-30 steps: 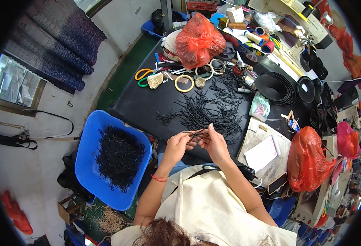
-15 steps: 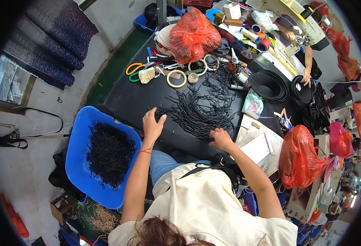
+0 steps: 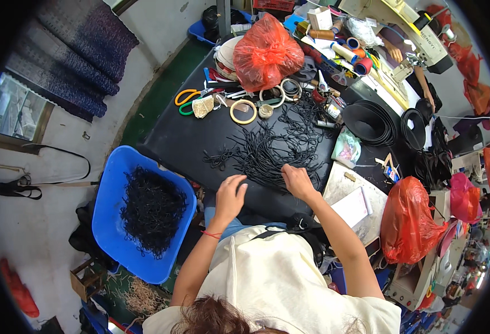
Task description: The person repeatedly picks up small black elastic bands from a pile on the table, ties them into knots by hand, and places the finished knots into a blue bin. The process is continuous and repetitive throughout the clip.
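A loose heap of thin black cords (image 3: 261, 153) lies on the dark table in front of me. My right hand (image 3: 297, 182) is at the heap's near edge, its fingers pinched together on a black cord that they mostly cover. Closer to the table's front edge, my left hand (image 3: 231, 196) holds nothing, with the thumb apart from the fingers. Left of the heap sits a small bunch of short black loops (image 3: 219, 158). To my left, a blue plastic tub (image 3: 109, 222) holds a tangled mass of similar black pieces (image 3: 151, 211).
Scissors (image 3: 185, 96), tape rolls (image 3: 243, 112) and a red plastic bag (image 3: 268, 53) occupy the table's far side. Coiled black strips (image 3: 369, 123) and a pale board (image 3: 362, 192) are on the right. Beyond, another person's hand (image 3: 429, 101) is near a sewing machine (image 3: 423, 42).
My left hand has drawn back from the small bunch toward me and rightward. My right hand has shifted slightly up at the heap's edge. The view has tilted a little.
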Demonstrator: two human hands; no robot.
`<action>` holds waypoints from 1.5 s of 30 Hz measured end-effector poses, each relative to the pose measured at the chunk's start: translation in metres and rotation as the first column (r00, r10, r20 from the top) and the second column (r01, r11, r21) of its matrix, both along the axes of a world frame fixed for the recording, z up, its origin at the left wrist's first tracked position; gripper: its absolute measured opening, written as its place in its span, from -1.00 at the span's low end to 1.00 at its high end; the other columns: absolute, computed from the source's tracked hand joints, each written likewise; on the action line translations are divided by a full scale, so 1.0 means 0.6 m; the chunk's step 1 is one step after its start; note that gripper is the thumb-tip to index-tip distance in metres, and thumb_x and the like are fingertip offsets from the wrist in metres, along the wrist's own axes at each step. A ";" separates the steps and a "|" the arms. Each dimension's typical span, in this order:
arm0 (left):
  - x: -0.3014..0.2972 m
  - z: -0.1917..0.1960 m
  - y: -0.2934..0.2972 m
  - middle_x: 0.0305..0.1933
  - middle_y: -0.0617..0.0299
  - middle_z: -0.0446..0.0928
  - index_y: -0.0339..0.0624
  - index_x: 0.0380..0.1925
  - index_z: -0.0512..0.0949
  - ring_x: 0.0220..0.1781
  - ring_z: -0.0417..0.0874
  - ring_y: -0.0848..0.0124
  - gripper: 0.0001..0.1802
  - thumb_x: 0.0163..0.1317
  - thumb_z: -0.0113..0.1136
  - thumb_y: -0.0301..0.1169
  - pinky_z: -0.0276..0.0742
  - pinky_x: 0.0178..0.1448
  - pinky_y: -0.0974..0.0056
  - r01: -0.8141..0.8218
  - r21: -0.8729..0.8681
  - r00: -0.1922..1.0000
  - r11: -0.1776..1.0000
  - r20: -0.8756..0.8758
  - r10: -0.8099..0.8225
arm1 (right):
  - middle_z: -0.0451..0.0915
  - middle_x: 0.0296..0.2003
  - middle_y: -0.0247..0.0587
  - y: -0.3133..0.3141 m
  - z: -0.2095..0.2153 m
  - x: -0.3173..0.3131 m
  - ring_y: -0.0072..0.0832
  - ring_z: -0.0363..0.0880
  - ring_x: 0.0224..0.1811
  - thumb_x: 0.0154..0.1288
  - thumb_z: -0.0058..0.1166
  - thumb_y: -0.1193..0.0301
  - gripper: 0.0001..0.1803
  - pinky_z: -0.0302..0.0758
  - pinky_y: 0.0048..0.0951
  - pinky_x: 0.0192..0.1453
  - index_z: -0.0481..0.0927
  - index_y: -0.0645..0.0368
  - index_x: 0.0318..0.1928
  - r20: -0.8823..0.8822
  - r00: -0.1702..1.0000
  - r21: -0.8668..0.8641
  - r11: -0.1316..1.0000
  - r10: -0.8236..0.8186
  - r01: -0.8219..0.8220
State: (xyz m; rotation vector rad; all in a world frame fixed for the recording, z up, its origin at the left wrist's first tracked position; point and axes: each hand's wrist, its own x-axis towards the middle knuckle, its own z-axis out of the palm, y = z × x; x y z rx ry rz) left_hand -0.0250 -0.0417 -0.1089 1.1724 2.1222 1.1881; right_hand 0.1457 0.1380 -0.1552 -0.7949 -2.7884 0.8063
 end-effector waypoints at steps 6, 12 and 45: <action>0.020 0.057 0.050 -0.14 0.08 0.56 -0.24 -0.16 0.54 -0.02 0.52 0.08 -0.74 0.16 0.07 -0.40 0.41 0.07 0.12 0.239 0.118 0.939 0.964 -0.281 -0.199 | 0.40 -0.45 -0.22 -0.051 0.154 -0.022 -0.24 0.41 -0.39 0.20 0.00 0.46 -0.92 0.32 -0.22 -0.29 0.48 0.12 -0.28 -0.153 0.984 0.071 0.994 0.095 -0.085; 0.018 0.071 0.029 -0.36 0.24 0.62 -0.29 -0.22 0.56 -0.33 0.64 0.38 -0.78 0.18 0.13 -0.39 0.47 -0.26 0.41 0.149 0.003 0.878 0.989 0.459 -0.134 | 0.43 -0.44 -0.15 -0.046 0.187 -0.023 -0.25 0.45 -0.40 0.13 0.08 0.51 -0.93 0.38 -0.32 -0.34 0.53 0.17 -0.33 -0.349 0.935 -0.024 0.998 -0.063 0.058; -0.001 0.100 0.007 -0.37 0.23 0.58 -0.28 -0.28 0.56 -0.39 0.59 0.53 -0.81 0.24 0.10 -0.38 0.56 -0.24 0.43 -0.008 0.048 0.451 0.999 0.892 -0.040 | 0.52 -0.43 -0.22 -0.119 0.225 -0.064 -0.34 0.51 -0.39 0.06 0.11 0.57 -0.86 0.41 -0.40 -0.32 0.58 0.22 -0.30 -0.420 0.908 0.017 1.000 -0.010 0.019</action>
